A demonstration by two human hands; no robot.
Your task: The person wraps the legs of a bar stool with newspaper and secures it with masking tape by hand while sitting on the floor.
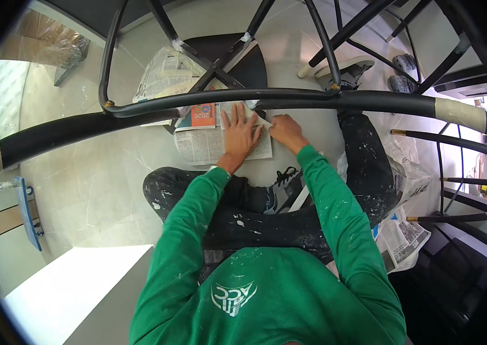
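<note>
My left hand (240, 133) lies flat with fingers spread on a newspaper sheet (194, 146), just under a black metal tube (197, 100) of an upturned chair. Close by on the right, my right hand (287, 132) is closed at the sheet's edge; a pale strip runs toward its fingers, but what they grip is hidden. Beyond the tube, the chair's black seat (248, 60) rests on the floor under crossed metal bars (214, 69). More newspaper (166, 72) spreads at the seat's left side, and pale tape-like bits (178, 45) sit where the bars meet the seat.
Black chair legs (326, 49) rise around the work. A long tube with a beige-wrapped end (460, 115) crosses to the right. Crumpled newspaper (401, 238) lies by my right knee. At left are a white box (82, 282), a blue-edged board (27, 213) and a plastic-wrapped carton (54, 40).
</note>
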